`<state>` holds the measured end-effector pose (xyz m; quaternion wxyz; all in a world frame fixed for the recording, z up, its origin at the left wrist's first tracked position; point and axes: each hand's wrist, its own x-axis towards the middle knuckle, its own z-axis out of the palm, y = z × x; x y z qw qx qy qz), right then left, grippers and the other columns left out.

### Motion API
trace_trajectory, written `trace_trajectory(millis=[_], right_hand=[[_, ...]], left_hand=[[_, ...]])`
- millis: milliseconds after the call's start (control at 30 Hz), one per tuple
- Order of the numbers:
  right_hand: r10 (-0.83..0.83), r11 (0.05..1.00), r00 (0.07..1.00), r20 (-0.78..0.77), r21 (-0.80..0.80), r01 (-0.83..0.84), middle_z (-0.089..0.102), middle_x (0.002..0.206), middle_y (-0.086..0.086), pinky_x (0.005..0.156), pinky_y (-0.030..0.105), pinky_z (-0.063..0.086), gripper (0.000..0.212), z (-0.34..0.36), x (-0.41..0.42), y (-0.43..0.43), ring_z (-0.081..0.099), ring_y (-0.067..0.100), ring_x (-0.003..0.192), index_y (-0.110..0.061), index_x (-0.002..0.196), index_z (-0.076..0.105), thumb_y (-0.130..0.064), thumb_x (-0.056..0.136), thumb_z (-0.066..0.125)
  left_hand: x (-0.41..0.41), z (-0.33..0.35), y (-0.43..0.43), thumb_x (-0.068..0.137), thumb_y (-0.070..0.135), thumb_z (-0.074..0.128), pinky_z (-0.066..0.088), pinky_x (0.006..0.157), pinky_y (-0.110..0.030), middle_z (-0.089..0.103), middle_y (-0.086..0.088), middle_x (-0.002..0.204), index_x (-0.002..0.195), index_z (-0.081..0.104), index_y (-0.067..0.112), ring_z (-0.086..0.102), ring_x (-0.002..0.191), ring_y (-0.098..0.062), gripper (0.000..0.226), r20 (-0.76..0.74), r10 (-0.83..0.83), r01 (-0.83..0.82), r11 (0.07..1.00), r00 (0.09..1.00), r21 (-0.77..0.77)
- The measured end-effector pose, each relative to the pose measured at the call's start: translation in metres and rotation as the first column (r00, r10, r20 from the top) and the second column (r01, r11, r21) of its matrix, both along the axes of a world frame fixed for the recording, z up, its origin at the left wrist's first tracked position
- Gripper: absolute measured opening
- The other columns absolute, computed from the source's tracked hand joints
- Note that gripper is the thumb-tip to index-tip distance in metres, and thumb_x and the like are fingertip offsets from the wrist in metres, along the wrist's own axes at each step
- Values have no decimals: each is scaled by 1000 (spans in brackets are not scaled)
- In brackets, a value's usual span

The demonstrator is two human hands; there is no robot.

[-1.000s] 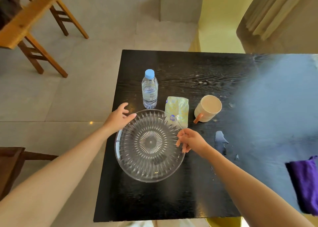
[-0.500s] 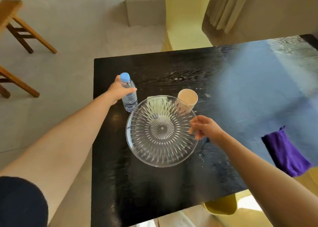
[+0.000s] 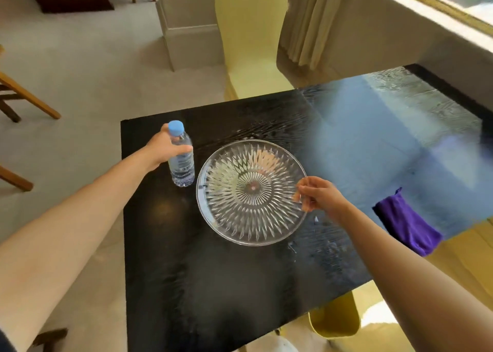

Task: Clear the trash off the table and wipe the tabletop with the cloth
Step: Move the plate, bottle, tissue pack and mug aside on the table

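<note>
Your left hand (image 3: 162, 149) is wrapped around the upper part of the one water bottle (image 3: 182, 162), fingers curled closed on it just below its blue cap (image 3: 176, 127). The bottle stands upright near the left edge of the black table (image 3: 213, 285), though you cannot tell whether its base rests on the wood or is just off it. Your right hand (image 3: 320, 197) pinches the right rim of the single clear glass plate (image 3: 250, 191), thumb on top and fingers curled under the edge. The plate sits near the middle of the table, just beside the bottle without touching it. Pale shapes show through the far part of the glass, too distorted to make out.

There is one purple cloth (image 3: 405, 225), bunched at the near right edge of the table and hanging partly over it, well apart from both hands. A few small specks (image 3: 316, 219) lie on the tabletop near your right wrist. Two yellow chairs show: one (image 3: 248, 39) at the far side, one (image 3: 333, 322) tucked under the near edge.
</note>
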<state>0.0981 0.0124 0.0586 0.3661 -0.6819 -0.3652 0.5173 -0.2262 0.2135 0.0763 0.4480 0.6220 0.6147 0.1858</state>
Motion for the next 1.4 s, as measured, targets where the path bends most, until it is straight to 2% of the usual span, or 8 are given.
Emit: trace_trajectory(millis=[233, 333, 600, 733, 833, 1033, 1167, 1400], right_hand=[[-192, 979, 980, -48, 62, 194, 68, 52, -5, 41, 18, 45, 17, 35, 66, -3, 52, 5, 35, -14, 81, 56, -4, 94, 50], [-285, 953, 957, -45, 93, 289, 68, 50, -5, 42, 17, 49, 16, 47, 107, -2, 54, 4, 35, -13, 82, 56, -4, 93, 50], [-387, 916, 921, -47, 95, 390, 67, 62, 1, 43, 17, 48, 5, 47, 223, 3, 54, 4, 36, -7, 95, 56, -6, 93, 51], [-443, 893, 895, -60, 65, 446, 67, 49, -5, 41, 15, 46, 8, 31, 273, 8, 53, 4, 34, -8, 90, 54, -4, 94, 48], [-510, 857, 856, -81, 29, 514, 66, 48, -6, 40, 15, 45, 12, 11, 304, 10, 54, 4, 33, -9, 87, 54, -3, 94, 47], [-690, 723, 717, -98, -45, 690, 63, 42, -5, 32, 11, 38, 22, -43, 339, 10, 51, 1, 30, -10, 75, 51, 1, 94, 46], [-796, 604, 595, -111, -100, 790, 57, 66, 8, 32, 12, 41, 23, -86, 345, 12, 54, -2, 34, -12, 73, 47, 0, 94, 47], [-896, 443, 416, -157, -243, 863, 57, 74, 6, 41, 20, 49, 14, -135, 338, 26, 53, 14, 62, -11, 84, 52, -1, 92, 46]], left_hand=[[66, 83, 32, 80, 15, 73, 48, 89, -36, 61, -8, 109, 118, 53, 11, 58, 106, -23, 42, 25, -155, 152, 984, 988, 96], [119, 109, 35, 86, 10, 65, 50, 66, -19, 60, 2, 91, 97, 53, 18, 58, 84, -11, 17, 32, -253, 247, 961, 967, 127], [266, 111, 69, 74, 26, 77, 49, 94, -45, 55, -12, 129, 127, 50, 10, 56, 115, -26, 61, 86, -325, 317, 943, 942, 98], [346, 88, 71, 77, 25, 75, 48, 94, -42, 50, -5, 124, 132, 44, 10, 52, 112, -23, 65, 114, -282, 271, 957, 953, 99], [394, 63, 72, 79, 22, 74, 46, 88, -39, 52, 1, 101, 124, 46, 11, 50, 103, -19, 53, 170, -210, 203, 977, 963, 57], [461, 8, 79, 74, 24, 78, 47, 87, -35, 56, -7, 117, 124, 49, 7, 56, 109, -23, 61, 128, -144, 137, 989, 981, 62], [496, -22, 84, 73, 23, 78, 48, 86, -33, 54, -15, 125, 126, 48, 7, 57, 111, -27, 63, 90, -143, 137, 988, 986, 73], [537, -56, 88, 75, 21, 77, 48, 99, -41, 49, -17, 128, 129, 44, 4, 55, 115, -27, 66, 52, -172, 168, 983, 984, 76]])
